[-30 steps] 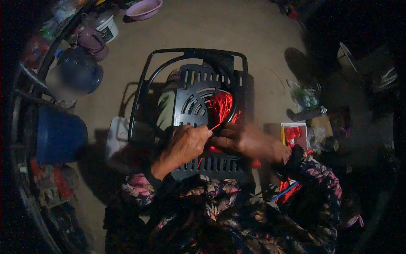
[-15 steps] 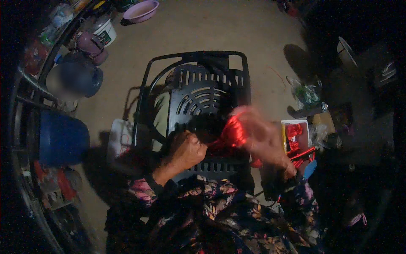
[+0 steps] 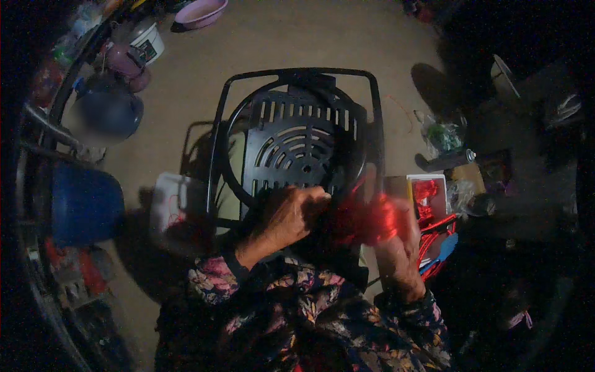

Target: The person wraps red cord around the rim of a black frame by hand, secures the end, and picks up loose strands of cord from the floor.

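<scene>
Hands at a black slatted plastic panel: left hand clenched on its near edge, right hand grasping red cord (blurred), best drawn taut while the panel is steadied

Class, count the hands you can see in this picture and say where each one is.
2. The left hand rests on the near edge of the black slotted plate; the right hand, blurred, holds red strands just beside it. None seems hidden.

Premises present as an informal home workshop, dimly lit, with work done on a bare concrete floor. Plastic buckets, a pink basin and tubs line the left; boxed red supplies clutter the right.
</scene>
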`<action>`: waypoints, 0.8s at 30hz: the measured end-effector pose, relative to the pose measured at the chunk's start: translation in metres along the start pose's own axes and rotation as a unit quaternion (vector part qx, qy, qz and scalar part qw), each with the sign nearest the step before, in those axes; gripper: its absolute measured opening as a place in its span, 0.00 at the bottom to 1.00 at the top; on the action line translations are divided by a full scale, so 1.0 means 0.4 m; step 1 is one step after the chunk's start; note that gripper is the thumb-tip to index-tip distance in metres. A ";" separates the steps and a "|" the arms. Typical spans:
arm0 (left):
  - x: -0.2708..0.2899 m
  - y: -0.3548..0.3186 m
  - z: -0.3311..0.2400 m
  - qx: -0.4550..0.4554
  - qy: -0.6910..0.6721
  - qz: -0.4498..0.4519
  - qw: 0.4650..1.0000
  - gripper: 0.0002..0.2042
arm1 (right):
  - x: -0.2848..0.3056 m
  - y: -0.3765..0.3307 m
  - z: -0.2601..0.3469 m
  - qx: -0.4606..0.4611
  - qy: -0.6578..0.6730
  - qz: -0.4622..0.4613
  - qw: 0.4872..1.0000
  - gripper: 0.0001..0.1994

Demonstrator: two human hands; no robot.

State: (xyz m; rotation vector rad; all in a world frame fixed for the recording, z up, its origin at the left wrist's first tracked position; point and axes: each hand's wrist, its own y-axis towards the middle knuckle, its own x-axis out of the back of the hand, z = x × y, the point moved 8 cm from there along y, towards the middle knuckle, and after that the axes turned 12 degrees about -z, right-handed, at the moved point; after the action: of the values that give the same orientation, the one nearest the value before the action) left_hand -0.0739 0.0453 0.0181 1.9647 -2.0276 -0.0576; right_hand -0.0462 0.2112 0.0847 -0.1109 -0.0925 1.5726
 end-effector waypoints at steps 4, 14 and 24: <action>-0.041 -0.038 0.011 -0.230 0.227 -0.004 0.946 0.07 | -0.072 0.075 0.022 0.134 -0.061 -0.010 0.989 0.21; -0.068 -0.036 0.152 0.057 0.203 0.099 0.972 0.14 | -0.150 0.142 -0.052 -0.025 -0.066 0.064 0.995 0.24; -0.027 0.030 0.038 -0.083 0.092 0.042 0.991 0.12 | -0.105 0.003 0.095 0.221 -0.208 0.191 0.933 0.24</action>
State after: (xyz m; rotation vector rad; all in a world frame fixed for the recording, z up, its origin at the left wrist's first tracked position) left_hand -0.0892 0.0536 0.0044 1.7153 -1.9182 -0.0243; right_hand -0.0521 0.1699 0.1226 0.5949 -0.0458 1.9485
